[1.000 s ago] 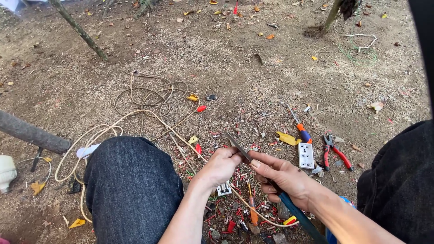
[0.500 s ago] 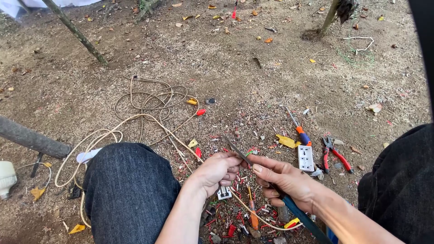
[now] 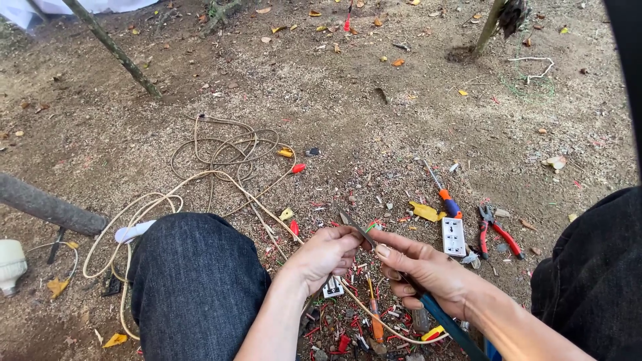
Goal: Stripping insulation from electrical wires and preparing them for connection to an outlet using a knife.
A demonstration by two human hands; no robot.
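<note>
Cable coil [image 3: 221, 150] left, socket block [image 3: 454, 236] right, pliers [image 3: 496, 230] beside it

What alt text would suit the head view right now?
Two hands meet over bare dirt: the left hand pinches a thin wire while the right hand works a blue-handled cutter at it. Around them lie a coiled tan cable, a white socket, red pliers, an orange screwdriver and wire scraps.

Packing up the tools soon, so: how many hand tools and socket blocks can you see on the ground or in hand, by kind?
Screwdrivers: 2, one by the socket, one below the hands
Pliers: 1
Blue-handled tool, in the right hand: 1
Socket blocks: 1
Total: 5
</note>
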